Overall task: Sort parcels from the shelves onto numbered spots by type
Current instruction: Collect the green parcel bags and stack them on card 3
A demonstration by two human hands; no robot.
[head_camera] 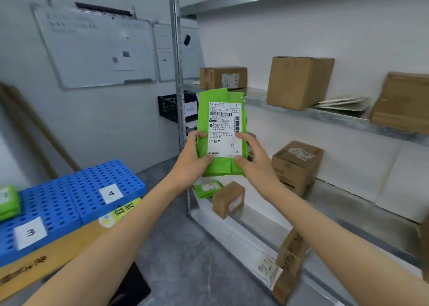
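Note:
I hold a green plastic mailer parcel [221, 106] upright in front of the shelf, its white shipping label facing me. My left hand [191, 159] grips its lower left edge and my right hand [254, 157] grips its lower right edge. To the lower left lies a blue perforated platform [76, 199] with white cards numbered 3 [30, 232] and 4 [111, 193]. Another green mailer [8, 202] rests on the platform's far left. On the metal shelves [308, 114] stand several brown cardboard boxes, such as one tall box [298, 81], and a small green mailer [207, 188] lies low down.
A shelf upright post [176, 62] stands just left of the held parcel. A black crate [168, 107] hangs behind it. Whiteboards [97, 48] cover the wall at left. A wooden board [53, 253] runs along the platform's front. Flat paper envelopes [341, 102] lie on the middle shelf.

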